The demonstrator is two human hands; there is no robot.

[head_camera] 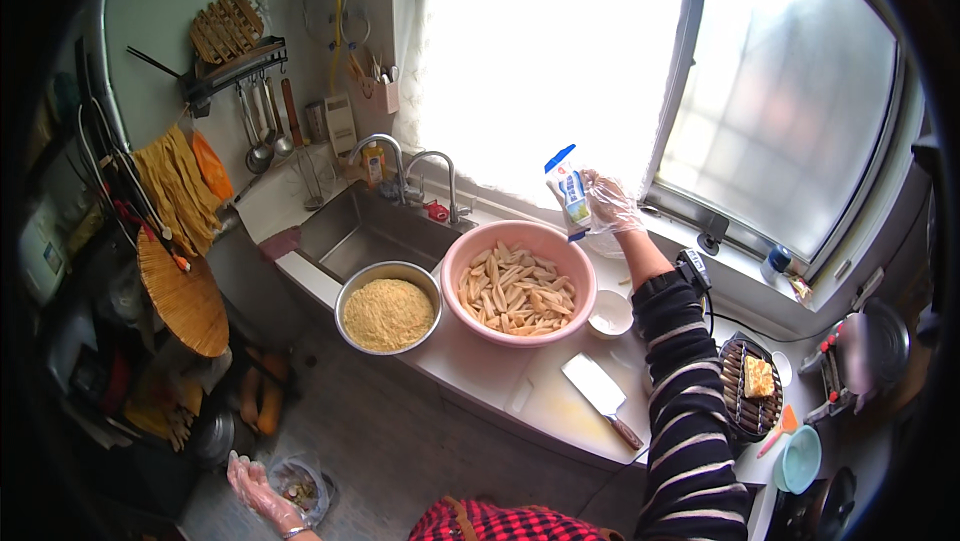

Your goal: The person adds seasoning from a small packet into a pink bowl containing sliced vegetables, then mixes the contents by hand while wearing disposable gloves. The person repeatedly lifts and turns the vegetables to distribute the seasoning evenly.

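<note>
My right hand (611, 200), in a clear plastic glove, grips a small white and blue packet (570, 192) above the counter, near the window. Below it stands a pink plastic basin (457, 312) filled with pale, peeled strips of food (517, 290). To its left, a metal bowl (347, 335) holds yellowish crumbs (386, 312). Right of the basin is a small white bowl (609, 314) with some white contents. A cleaver (596, 385) lies on the cutting board (551, 406). My left hand (259, 485), also gloved, hangs low at the left with its fingers apart, holding nothing.
A steel sink (382, 237) with two faucets lies behind the metal bowl. To the right stand a small grill (750, 402) with a food piece on it and a turquoise bowl (797, 458). A lined waste bin (304, 488) is on the floor beside my left hand.
</note>
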